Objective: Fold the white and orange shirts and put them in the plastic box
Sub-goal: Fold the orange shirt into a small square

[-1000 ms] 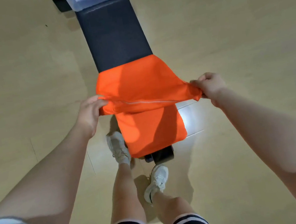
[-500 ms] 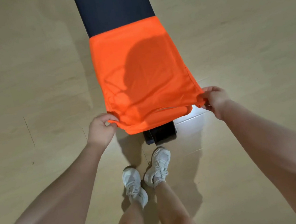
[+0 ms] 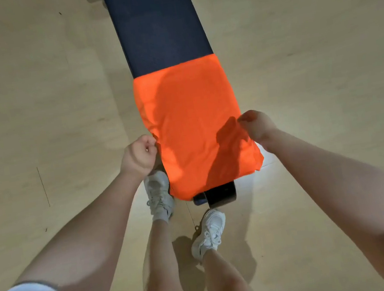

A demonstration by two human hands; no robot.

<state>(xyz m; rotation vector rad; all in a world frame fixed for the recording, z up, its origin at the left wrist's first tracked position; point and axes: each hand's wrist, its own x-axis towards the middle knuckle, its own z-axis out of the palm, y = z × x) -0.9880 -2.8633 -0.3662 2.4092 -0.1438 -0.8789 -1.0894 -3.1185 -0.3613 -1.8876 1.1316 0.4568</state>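
1. Left hand [image 3: 139,157]: just left of the orange shirt [image 3: 193,125], level with its near half. Fingers are curled tight and pinch the cloth at that edge. A second ago this hand held a raised fold well above the counter [image 3: 157,23]; it has since come down to the shirt's side.

2. Orange shirt: lies folded into a tidy rectangle over the near end of the counter, its near edge hanging slightly past the end. Half a second ago the top layer was being drawn toward the person; now it lies flat on the layer beneath. Judged from this, the lengthwise fold is finished, leaving perhaps a final smoothing or one more fold.

3. Right hand [image 3: 256,125]: just right of the orange shirt, opposite the left hand. Fingers curled at the cloth edge; it appears to pinch the fabric, though the contact point is partly hidden by the hand itself.

4. Counter: dark padded top, running away from the orange shirt toward the far side.

5. Plastic box: not in view now; a second ago it stood at the counter's far end, beyond the orange shirt. The white shirt is not visible either.
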